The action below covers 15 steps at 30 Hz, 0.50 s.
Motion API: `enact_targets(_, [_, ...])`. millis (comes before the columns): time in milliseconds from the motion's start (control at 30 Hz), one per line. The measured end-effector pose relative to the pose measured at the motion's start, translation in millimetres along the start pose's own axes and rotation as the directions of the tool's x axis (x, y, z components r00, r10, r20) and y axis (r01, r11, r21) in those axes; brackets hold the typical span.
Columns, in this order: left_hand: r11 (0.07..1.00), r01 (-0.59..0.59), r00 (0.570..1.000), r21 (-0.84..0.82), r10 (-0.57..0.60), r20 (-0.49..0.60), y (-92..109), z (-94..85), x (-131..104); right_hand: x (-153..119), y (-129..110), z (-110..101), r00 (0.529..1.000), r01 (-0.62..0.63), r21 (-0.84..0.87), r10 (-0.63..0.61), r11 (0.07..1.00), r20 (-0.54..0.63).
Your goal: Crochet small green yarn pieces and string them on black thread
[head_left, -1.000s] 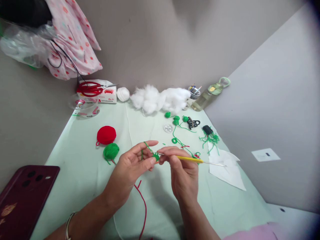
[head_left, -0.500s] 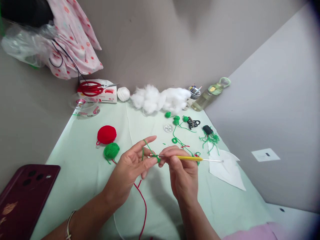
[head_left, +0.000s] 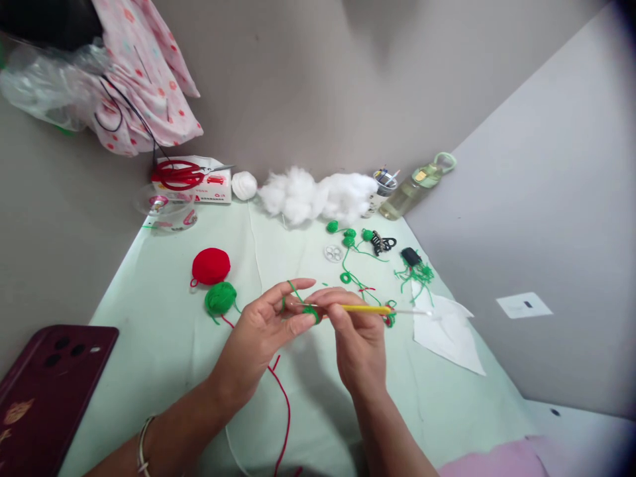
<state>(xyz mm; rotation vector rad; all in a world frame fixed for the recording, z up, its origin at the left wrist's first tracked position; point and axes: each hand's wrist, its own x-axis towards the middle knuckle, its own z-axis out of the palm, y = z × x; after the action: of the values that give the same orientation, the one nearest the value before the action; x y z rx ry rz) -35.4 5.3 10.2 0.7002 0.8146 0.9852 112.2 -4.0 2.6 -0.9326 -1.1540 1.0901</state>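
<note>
Between thumb and fingers, my left hand [head_left: 263, 331] pinches a small green crochet piece [head_left: 311, 313]. Green yarn [head_left: 292, 286] loops over its raised index finger. My right hand [head_left: 355, 338] grips a crochet hook [head_left: 368, 309] by its yellow handle, held nearly level. The hook's metal tip points left and lies at the green piece, close to my left fingers; whether it is inside a stitch I cannot tell. A green yarn ball [head_left: 221, 299] rests left of my left hand, against a red yarn ball [head_left: 211, 266]. Red yarn [head_left: 285, 397] trails below my left hand.
White stuffing [head_left: 298, 195] lies along the back wall, beside a white yarn ball [head_left: 244, 186]. Red-handled scissors [head_left: 179, 175] rest on a box. Small green pieces [head_left: 349, 238], a black hair clip [head_left: 381, 243] and a bottle [head_left: 415, 192] are at right. A phone [head_left: 54, 391] is front left.
My right hand and the hook have shifted slightly left and up, the hook tip now further across my left fingers. My left index finger has lowered a little.
</note>
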Motion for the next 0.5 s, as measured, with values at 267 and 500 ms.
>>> enact_targets(267, [0.999, -0.033, 0.999, 0.032, 0.033, 0.001, -5.9, 2.0, 2.6, 2.1, 8.1, -2.3, 0.985, -0.148, 0.094, 0.156, 0.984, -0.079])
enact_targets(500, [0.999, -0.042, 0.999, -0.011, 0.042, 0.012, -4.7, -0.1, 2.0, 0.1, 4.8, 0.9, 0.994, -0.043, -0.096, 0.032, 0.995, -0.108])
